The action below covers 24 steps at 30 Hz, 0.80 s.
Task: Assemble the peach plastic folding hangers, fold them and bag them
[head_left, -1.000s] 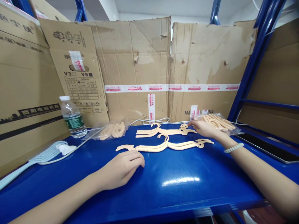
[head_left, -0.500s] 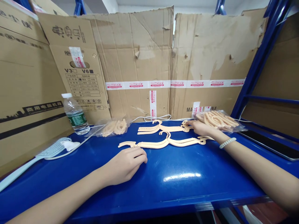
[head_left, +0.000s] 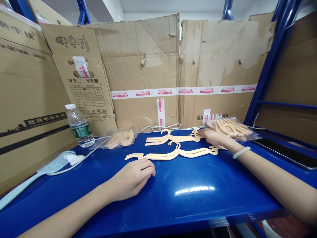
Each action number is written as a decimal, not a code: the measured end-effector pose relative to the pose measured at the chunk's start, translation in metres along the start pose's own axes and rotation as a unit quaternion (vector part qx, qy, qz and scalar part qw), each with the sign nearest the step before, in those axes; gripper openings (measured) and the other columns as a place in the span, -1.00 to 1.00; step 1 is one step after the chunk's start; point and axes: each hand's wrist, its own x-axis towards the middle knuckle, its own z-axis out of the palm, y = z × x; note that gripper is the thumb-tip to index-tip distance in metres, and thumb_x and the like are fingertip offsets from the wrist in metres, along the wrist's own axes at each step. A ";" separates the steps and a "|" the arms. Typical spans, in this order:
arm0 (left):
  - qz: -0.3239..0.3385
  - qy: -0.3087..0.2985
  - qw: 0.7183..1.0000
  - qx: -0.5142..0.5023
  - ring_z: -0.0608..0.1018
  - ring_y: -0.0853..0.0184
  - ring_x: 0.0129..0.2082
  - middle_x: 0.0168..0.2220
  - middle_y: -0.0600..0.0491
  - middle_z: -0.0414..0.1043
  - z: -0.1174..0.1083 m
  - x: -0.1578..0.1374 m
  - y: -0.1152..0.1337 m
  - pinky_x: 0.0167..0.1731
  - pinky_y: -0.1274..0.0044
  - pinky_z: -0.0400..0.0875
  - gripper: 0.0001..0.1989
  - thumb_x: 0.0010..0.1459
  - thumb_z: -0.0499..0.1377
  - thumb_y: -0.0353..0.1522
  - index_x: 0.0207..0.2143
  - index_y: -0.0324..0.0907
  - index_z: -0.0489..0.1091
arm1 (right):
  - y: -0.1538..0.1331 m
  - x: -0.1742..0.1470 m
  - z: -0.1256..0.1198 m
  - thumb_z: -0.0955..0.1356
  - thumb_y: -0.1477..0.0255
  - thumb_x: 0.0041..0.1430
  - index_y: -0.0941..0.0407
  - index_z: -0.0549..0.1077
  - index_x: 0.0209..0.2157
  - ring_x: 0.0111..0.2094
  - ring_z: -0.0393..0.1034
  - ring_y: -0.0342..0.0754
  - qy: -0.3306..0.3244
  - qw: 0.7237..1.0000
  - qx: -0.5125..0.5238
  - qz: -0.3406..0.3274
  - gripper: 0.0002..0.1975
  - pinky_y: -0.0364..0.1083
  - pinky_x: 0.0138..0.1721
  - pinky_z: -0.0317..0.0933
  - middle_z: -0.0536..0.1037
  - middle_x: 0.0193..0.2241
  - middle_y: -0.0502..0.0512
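Before the near folding hanger (head_left: 163, 156), the left hand (head_left: 135, 177) is resting half-curled; behind it, the right hand (head_left: 212, 136) is touching the far folding hanger (head_left: 183, 138); I cannot tell either grip

Blue tabletop (head_left: 178, 205): peach hangers (head_left: 177, 152), clear bags (head_left: 121, 138), water bottle (head_left: 81, 130).

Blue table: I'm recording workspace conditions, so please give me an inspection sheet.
Surface: table glossy, with glare near the front.
Job's things: front hanger set and rear hanger set, beige, count unclear; left bag and right bag hold beige pieces.
Clutter: bottle, pale blue handled item, white crumpled item, dark-screened device.
Left hand: beside front set's left end; contact unclear.
Right hand: fingers at rear set's right end; grip unclear.
Cables: white cord at left; more cord along the back.
Surroundings: cardboard behind and both sides; blue posts.
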 end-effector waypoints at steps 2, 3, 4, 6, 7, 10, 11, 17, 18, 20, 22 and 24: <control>0.000 0.003 1.000 -0.006 0.42 0.30 -0.22 -0.21 -0.01 0.40 0.001 -0.001 -0.001 -0.22 0.49 0.29 -0.76 0.25 -0.11 -0.53 -0.22 -0.16 0.30 | -0.002 -0.001 -0.004 0.18 0.80 -0.10 0.29 0.44 0.02 0.09 0.32 0.10 0.012 1.000 -0.017 0.009 -0.40 -0.01 0.11 0.18 0.44 0.05 0.34; -0.001 0.003 1.000 -0.009 0.42 0.30 -0.22 -0.21 -0.01 0.40 0.001 -0.001 -0.001 -0.21 0.49 0.29 -0.76 0.25 -0.11 -0.53 -0.22 -0.17 0.31 | -0.004 -0.002 -0.007 0.17 0.80 -0.09 0.31 0.43 0.02 0.09 0.31 0.13 0.021 0.999 -0.023 0.014 -0.40 0.02 0.11 0.18 0.44 0.05 0.36; -0.004 0.005 1.000 -0.013 0.42 0.30 -0.22 -0.21 -0.02 0.40 0.001 -0.001 -0.001 -0.21 0.48 0.30 -0.77 0.25 -0.11 -0.53 -0.22 -0.17 0.31 | -0.007 -0.003 -0.011 0.16 0.80 -0.07 0.32 0.42 0.03 0.09 0.30 0.16 0.034 0.999 -0.028 0.018 -0.41 0.06 0.11 0.18 0.43 0.05 0.37; -0.014 0.009 0.999 -0.030 0.42 0.29 -0.22 -0.22 -0.02 0.41 0.002 0.000 0.001 -0.19 0.47 0.30 -0.78 0.25 -0.09 -0.52 -0.22 -0.17 0.32 | -0.015 -0.004 -0.021 0.15 0.79 -0.04 0.33 0.40 0.05 0.10 0.27 0.21 0.062 0.997 -0.040 0.021 -0.41 0.12 0.12 0.15 0.40 0.07 0.40; -0.021 0.014 0.999 -0.046 0.43 0.29 -0.21 -0.23 -0.02 0.41 0.002 0.000 0.002 -0.18 0.47 0.31 -0.78 0.25 -0.08 -0.51 -0.22 -0.17 0.33 | -0.021 -0.004 -0.027 0.15 0.78 -0.01 0.33 0.39 0.07 0.11 0.25 0.22 0.081 0.996 -0.041 0.022 -0.42 0.13 0.12 0.14 0.39 0.07 0.41; -0.046 0.031 0.991 -0.121 0.45 0.30 -0.21 -0.23 -0.01 0.42 0.003 0.003 0.006 -0.15 0.47 0.33 -0.82 0.23 -0.02 -0.49 -0.20 -0.17 0.34 | -0.049 -0.005 -0.043 0.16 0.67 0.13 0.29 0.40 0.06 0.05 0.29 0.20 0.173 0.984 0.037 0.019 -0.52 0.11 0.09 0.20 0.39 0.02 0.39; -0.053 0.034 0.987 -0.147 0.45 0.31 -0.21 -0.23 -0.01 0.43 0.003 0.005 0.008 -0.15 0.48 0.34 -0.83 0.23 0.00 -0.49 -0.20 -0.17 0.35 | -0.062 -0.006 -0.047 0.18 0.60 0.17 0.24 0.43 0.04 0.00 0.34 0.17 0.205 0.973 0.103 0.014 -0.57 0.10 0.04 0.26 0.41 -0.01 0.35; -0.072 0.049 0.971 -0.222 0.48 0.32 -0.20 -0.21 0.00 0.46 0.003 0.007 0.014 -0.14 0.48 0.36 -0.83 0.19 0.06 -0.47 -0.17 -0.18 0.37 | -0.147 -0.026 -0.053 0.37 0.31 0.13 0.11 0.48 -0.07 -0.12 0.48 0.06 0.060 0.845 0.527 -0.064 -0.67 0.06 -0.05 0.37 0.47 -0.05 0.19; -0.077 0.051 0.970 -0.224 0.48 0.32 -0.20 -0.20 0.00 0.46 0.003 0.007 0.014 -0.14 0.48 0.36 -0.82 0.19 0.07 -0.46 -0.15 -0.17 0.37 | -0.159 -0.031 -0.052 0.39 0.31 0.11 0.12 0.46 -0.06 -0.11 0.48 0.06 0.027 0.817 0.570 -0.084 -0.65 0.06 -0.04 0.37 0.48 -0.05 0.20; -0.084 0.053 0.967 -0.234 0.48 0.32 -0.18 -0.13 -0.01 0.45 0.004 0.006 0.013 -0.12 0.46 0.37 -0.74 0.19 0.09 -0.44 -0.05 -0.14 0.34 | -0.176 -0.039 -0.051 0.40 0.34 0.11 0.12 0.42 -0.02 -0.05 0.45 0.07 -0.040 0.772 0.622 -0.124 -0.62 0.07 -0.01 0.35 0.49 -0.03 0.21; -0.087 0.057 0.963 -0.250 0.47 0.31 -0.14 -0.04 -0.02 0.40 0.004 0.006 0.011 -0.11 0.44 0.39 -0.61 0.17 0.12 -0.43 0.07 -0.10 0.26 | -0.187 -0.046 -0.051 0.40 0.38 0.14 0.09 0.36 0.05 0.04 0.38 0.06 -0.083 0.741 0.647 -0.159 -0.58 0.08 0.03 0.31 0.47 0.02 0.22; -0.093 0.060 0.956 -0.271 0.45 0.29 -0.08 0.03 -0.04 0.34 0.005 0.005 0.010 -0.09 0.42 0.40 -0.50 0.16 0.13 -0.43 0.15 -0.06 0.17 | -0.192 -0.051 -0.052 0.39 0.39 0.16 0.06 0.29 0.12 0.11 0.31 0.05 -0.092 0.728 0.655 -0.182 -0.52 0.09 0.09 0.26 0.39 0.11 0.21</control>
